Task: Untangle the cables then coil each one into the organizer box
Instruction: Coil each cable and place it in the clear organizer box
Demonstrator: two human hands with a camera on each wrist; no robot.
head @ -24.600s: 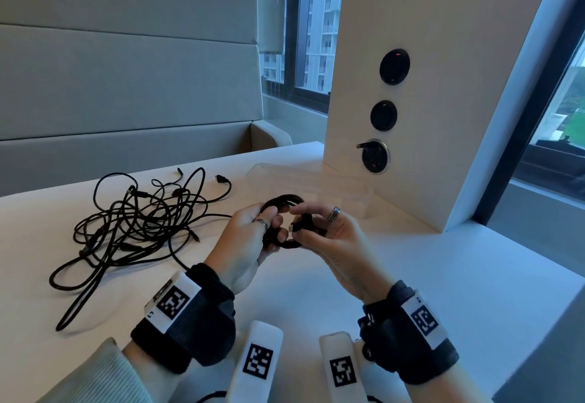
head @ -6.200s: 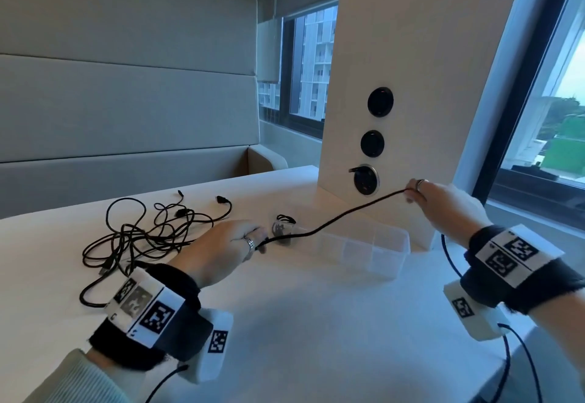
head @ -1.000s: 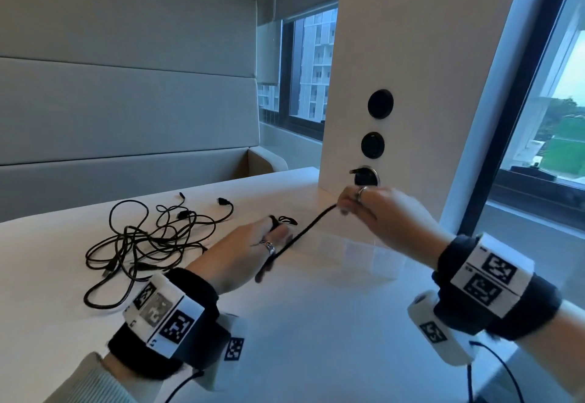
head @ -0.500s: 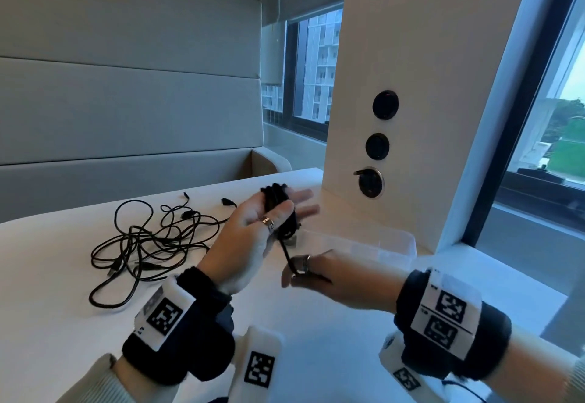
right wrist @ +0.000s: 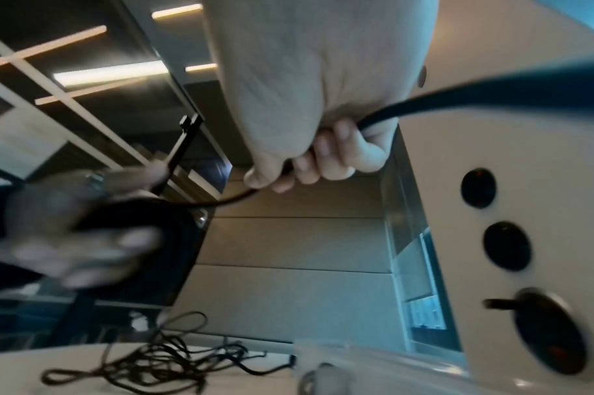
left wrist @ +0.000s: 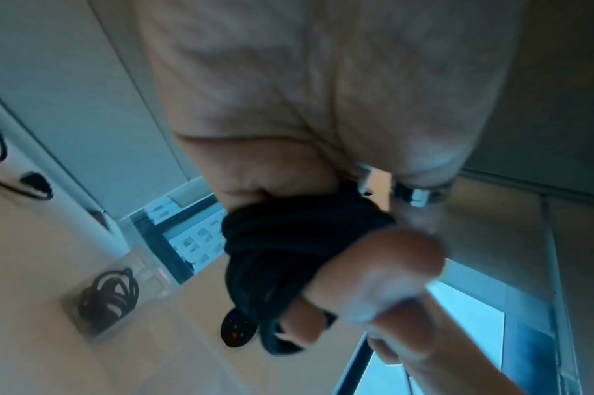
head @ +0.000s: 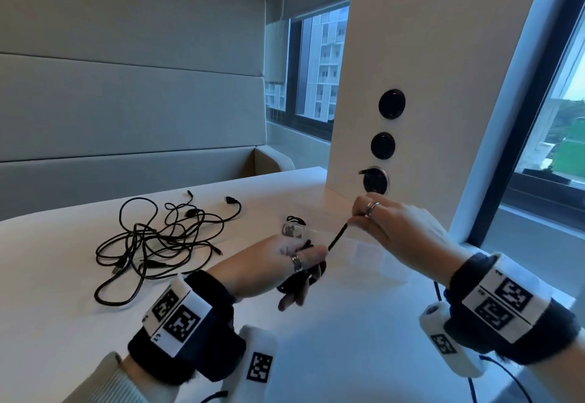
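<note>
Lying at far left on the white table [head: 57, 276], a loose tangle of black cables [head: 155, 241], connector ends pointing toward the padded grey wall [head: 126, 111], well apart from both hands. Hovering above the tabletop right of the tangle, the left hand [head: 269, 266], fingers wrapped in a bundle of black cable coil [left wrist: 288, 240], thumb pressing the turns against the fingers, a ring showing on one finger. Sitting just behind that hand, the clear organizer box [head: 357, 250], a finished coil [head: 292, 228] already resting in its leftmost compartment; in the left wrist view, the same small coil showing blurred inside the clear wall. Running up and to the right from the left hand, a short taut stretch of the cable [head: 337, 239], ending in the right hand [head: 392, 228], fingers curled round it and pinching it against the thumb, two rings visible. Trailing out behind the right palm in the right wrist view, more of the same cable. Standing behind the hands, a white pillar [head: 427, 54] carrying three round black sockets [head: 383, 145] in a vertical row, the lowest one with a metal rim. Wrapping both wrists, dark bands with square black-and-white code markers; no readable words or brand names anywhere.
</note>
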